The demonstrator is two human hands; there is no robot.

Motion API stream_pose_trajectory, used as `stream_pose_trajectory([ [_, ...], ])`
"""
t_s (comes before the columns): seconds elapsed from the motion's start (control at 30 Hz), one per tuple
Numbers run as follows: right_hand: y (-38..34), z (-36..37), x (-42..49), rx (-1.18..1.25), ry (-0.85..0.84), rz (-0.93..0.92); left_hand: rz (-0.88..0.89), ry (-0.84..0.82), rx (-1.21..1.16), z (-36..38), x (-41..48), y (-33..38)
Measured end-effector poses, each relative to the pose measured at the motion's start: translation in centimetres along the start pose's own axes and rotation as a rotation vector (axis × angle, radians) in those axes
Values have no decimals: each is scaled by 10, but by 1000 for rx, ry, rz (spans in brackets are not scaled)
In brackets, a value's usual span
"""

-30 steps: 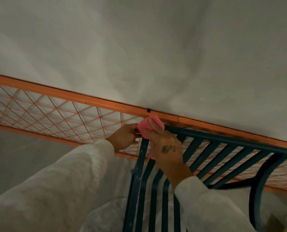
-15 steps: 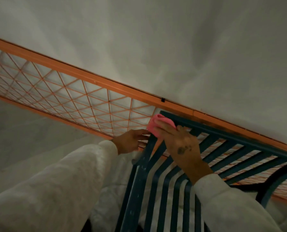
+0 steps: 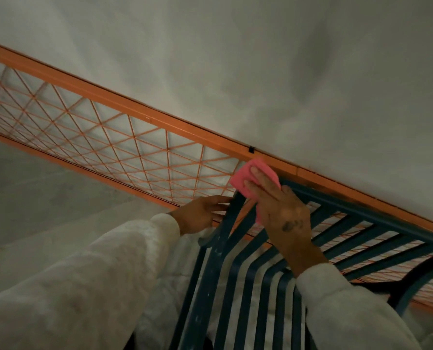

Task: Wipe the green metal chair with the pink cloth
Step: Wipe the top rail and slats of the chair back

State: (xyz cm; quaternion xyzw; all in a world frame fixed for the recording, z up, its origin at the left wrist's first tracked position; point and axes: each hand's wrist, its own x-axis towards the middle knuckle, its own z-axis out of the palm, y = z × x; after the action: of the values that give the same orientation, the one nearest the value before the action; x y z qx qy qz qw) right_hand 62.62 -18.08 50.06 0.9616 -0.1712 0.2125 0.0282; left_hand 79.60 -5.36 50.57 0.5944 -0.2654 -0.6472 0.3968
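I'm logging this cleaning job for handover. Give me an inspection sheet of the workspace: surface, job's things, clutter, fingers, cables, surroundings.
Surface: green metal chair, pale smudges on its left slats.
Job's things: pink cloth lies on the chair's top corner.
Clutter: nothing seen.
Fingers: right hand presses the cloth with straight fingers; left hand touches the chair's outer slat.
Cables: nothing seen.
Surroundings: orange mesh fence behind the chair, black clip on its top bar, pale wall beyond.
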Motion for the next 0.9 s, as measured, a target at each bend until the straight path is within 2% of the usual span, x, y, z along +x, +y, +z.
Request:
stream_pose_trajectory([
  [0.07, -4, -6, 3, 85, 90, 48, 6, 0, -7, 1, 0, -3],
  [0.13, -9, 5, -11, 78, 44, 60, 6, 9, 64, 1, 2, -5],
  [0.17, -14, 13, -20, 52, -28, 29, 5, 17, 110, 1, 2, -6],
  [0.23, -29, 26, -38, 64, -278, -19, 5, 32, 172, 0, 3, -9],
  [0.3, -34, 28, -44, 75, -373, -13, 10, 28, 192, 0, 3, -10],
  [0.5, -29, -19, 21, -142, -227, 55, 46, 12, 68, 2, -2, -13],
  [0.7, -60, -37, 63, -274, -445, 174, 64, 45, 86, 7, -4, -7],
  [0.8, -67, -21, 56, -358, -509, 105, 74, 108, 135, 5, -3, -21],
  [0.9, -58, 5, 18, -198, -522, -18, 66, 106, 269, 1, -6, -42],
])
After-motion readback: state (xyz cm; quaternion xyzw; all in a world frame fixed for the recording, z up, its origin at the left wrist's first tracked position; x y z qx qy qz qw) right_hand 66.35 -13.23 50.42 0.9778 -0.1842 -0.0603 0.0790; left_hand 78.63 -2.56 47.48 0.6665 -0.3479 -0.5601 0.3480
